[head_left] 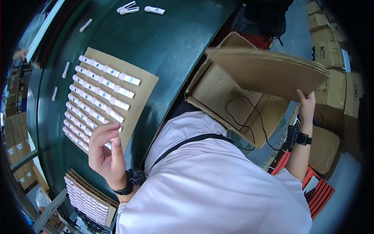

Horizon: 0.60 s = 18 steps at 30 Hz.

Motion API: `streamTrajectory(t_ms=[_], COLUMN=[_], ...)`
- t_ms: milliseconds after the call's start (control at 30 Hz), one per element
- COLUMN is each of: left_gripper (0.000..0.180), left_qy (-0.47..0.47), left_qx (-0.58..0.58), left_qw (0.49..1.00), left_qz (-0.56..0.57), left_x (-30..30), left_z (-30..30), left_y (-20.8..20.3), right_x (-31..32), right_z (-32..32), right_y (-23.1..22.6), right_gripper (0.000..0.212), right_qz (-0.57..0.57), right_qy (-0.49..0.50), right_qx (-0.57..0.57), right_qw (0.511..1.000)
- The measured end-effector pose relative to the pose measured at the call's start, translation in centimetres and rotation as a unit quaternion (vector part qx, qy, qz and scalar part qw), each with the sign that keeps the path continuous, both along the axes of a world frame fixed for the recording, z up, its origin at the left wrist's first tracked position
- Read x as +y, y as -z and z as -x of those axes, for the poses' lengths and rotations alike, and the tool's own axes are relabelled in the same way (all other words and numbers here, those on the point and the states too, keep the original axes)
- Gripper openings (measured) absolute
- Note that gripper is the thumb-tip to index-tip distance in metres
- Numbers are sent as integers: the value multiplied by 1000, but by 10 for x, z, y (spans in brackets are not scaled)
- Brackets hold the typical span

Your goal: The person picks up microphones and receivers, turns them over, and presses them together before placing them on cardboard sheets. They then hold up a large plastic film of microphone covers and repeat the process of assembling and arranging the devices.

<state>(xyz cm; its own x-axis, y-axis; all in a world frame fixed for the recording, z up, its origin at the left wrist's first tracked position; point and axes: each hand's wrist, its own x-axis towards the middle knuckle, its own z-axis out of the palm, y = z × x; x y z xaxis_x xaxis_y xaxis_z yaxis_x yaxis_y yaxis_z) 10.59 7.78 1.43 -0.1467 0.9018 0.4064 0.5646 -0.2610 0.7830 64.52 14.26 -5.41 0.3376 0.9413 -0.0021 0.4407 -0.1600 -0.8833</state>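
Observation:
My left hand hovers over the near corner of a cardboard sheet on the green table. Its fingers are bent, thumb and forefinger apart, and I see nothing between them. Rows of small white stick-like devices, each with a rounded end and a blue mark, lie on that sheet; my hand hides some of them. On the right, my right hand grips the edge of several flat cardboard sheets, blurred at the far end. They tilt over an open cardboard box beside the table.
Loose white devices lie along the far and left parts of the green table. At lower left stands a stack of device-covered sheets. A black cable hangs across the box. Cartons stand along the right.

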Motion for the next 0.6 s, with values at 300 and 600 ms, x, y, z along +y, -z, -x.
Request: streamTrajectory(t_ms=[300,600], left_gripper=[6,6], left_qy=[-7,-14], left_qx=[-19,-18], left_qw=[1000,999], left_qz=[-17,-24], left_x=[-14,-17], left_z=[8,5], left_y=[-1,1], right_x=[-7,-1], right_z=[23,52], right_y=[24,26], right_gripper=[35,40], right_qz=[-162,-192], right_qy=[42,73], right_qx=[81,148], right_qw=[983,967])
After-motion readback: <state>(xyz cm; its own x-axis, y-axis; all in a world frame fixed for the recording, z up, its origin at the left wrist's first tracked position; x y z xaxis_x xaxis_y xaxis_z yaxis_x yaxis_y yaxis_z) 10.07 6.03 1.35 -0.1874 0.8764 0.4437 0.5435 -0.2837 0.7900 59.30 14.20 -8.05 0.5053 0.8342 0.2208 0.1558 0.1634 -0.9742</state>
